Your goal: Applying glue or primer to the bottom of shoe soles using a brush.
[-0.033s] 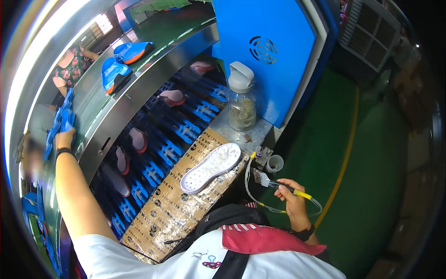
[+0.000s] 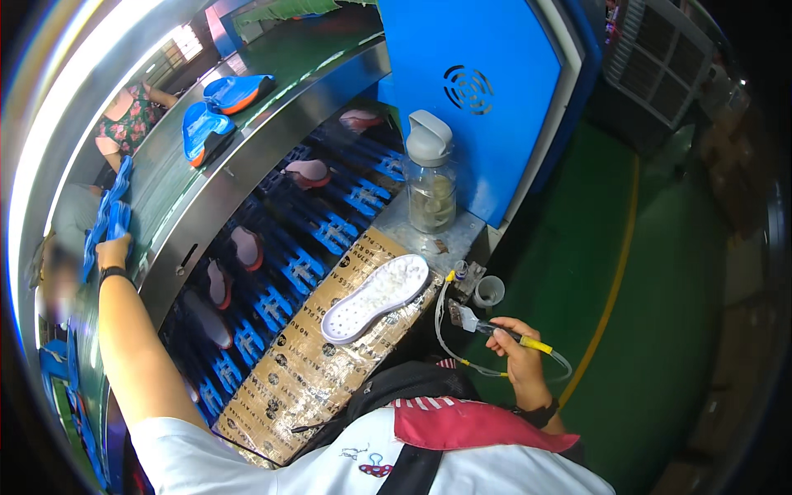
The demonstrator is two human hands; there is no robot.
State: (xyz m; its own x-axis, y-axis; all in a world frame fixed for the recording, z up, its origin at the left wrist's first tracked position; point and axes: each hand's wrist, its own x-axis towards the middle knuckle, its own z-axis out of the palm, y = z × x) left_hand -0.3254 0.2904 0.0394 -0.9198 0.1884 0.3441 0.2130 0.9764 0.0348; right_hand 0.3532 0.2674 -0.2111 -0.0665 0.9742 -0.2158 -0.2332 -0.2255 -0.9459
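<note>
Tubing loops slackly beside the cardboard-covered counter and could snag on its edge, jerking the brush. The right hand has its grip closed around the brush handle, the head pointing toward a small cup, which a careless swing might knock. The left hand reaches over to the belt, fingers at the near end of a blue shoe piece; how firmly that grip closes, I cannot tell. Other blue pieces lie close by, so a sideways pull could drag one along. The blue shoe piece looks bright and curved, its far end narrow. On the counter, a pale sole shows whitish clumps and small holes.
</note>
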